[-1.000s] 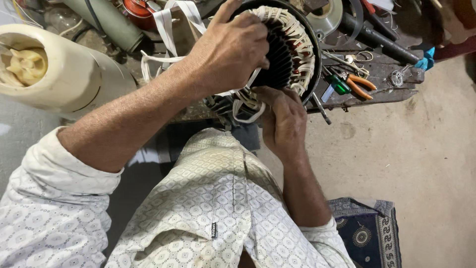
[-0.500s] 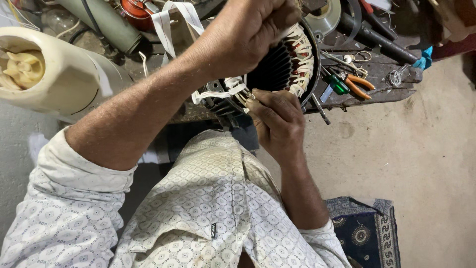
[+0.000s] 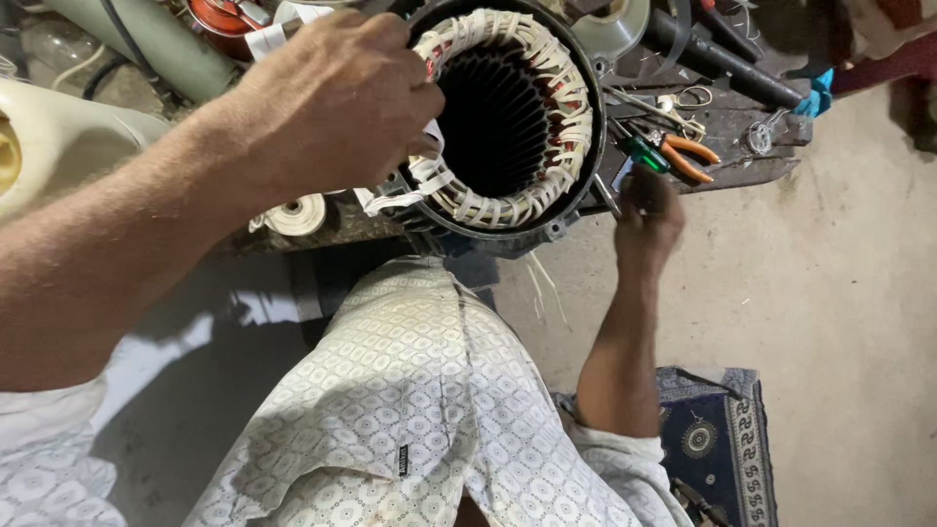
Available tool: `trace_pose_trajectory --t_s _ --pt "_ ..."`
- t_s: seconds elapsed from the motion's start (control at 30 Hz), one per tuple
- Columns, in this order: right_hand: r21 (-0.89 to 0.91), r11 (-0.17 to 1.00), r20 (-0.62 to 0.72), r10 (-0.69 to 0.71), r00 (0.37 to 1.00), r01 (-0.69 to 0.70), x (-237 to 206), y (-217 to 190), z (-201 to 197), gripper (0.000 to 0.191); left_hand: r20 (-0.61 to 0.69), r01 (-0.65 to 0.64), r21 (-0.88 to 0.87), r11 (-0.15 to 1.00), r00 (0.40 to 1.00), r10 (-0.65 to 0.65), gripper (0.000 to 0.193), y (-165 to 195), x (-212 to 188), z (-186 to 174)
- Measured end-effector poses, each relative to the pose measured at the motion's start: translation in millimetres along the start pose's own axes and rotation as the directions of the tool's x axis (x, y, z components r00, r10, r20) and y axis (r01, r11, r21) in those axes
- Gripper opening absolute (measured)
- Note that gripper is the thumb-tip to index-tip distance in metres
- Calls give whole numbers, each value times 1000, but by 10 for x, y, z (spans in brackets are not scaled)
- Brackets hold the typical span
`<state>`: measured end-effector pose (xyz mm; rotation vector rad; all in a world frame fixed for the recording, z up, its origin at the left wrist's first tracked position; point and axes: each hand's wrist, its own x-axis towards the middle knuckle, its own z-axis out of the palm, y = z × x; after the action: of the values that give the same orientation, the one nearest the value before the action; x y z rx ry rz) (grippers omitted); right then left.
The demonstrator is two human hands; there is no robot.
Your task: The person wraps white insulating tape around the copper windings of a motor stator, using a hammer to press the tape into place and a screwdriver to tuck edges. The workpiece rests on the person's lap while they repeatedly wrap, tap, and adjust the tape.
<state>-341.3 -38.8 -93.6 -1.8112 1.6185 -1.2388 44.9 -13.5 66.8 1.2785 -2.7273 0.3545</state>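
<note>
Left hand [image 3: 337, 102] clenched on white cloth tape [image 3: 410, 185] at the round black motor stator with tape-bound copper windings [image 3: 512, 117]. Right hand [image 3: 649, 210] reaching beside orange-handled pliers [image 3: 688, 156]; grip impossible to tell.

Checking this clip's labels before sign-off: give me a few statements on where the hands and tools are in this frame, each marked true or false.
1. The left hand grips the rim of the motor stator. True.
2. The right hand rests inside the stator bore. False: it is at the board beside the stator, near the tools.
3. Orange-handled pliers lie right of the stator. True.
4. White tape hangs at the stator's lower left edge. True.
5. The stator bore holds a rotor. False: it is hollow.
</note>
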Motion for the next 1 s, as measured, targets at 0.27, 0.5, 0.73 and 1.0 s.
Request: trace_pose_trajectory --t_s 0.27,0.5,0.73,1.0 --pt "-642 718 169 -207 964 267 35 254 486 39 152 113 -763 636 988 7 34 38 -6 0" --pt "-564 715 265 -318 910 414 389 66 566 31 201 202 -974 107 979 -14 37 54 178 185" --pt "406 843 65 359 931 -353 -145 -673 42 25 -208 -140 -870 473 974 -94 37 -31 443 505" --pt "-218 921 31 -324 946 322 -1353 -1281 244 42 -207 -256 -959 -119 924 -323 47 -50 350 870"
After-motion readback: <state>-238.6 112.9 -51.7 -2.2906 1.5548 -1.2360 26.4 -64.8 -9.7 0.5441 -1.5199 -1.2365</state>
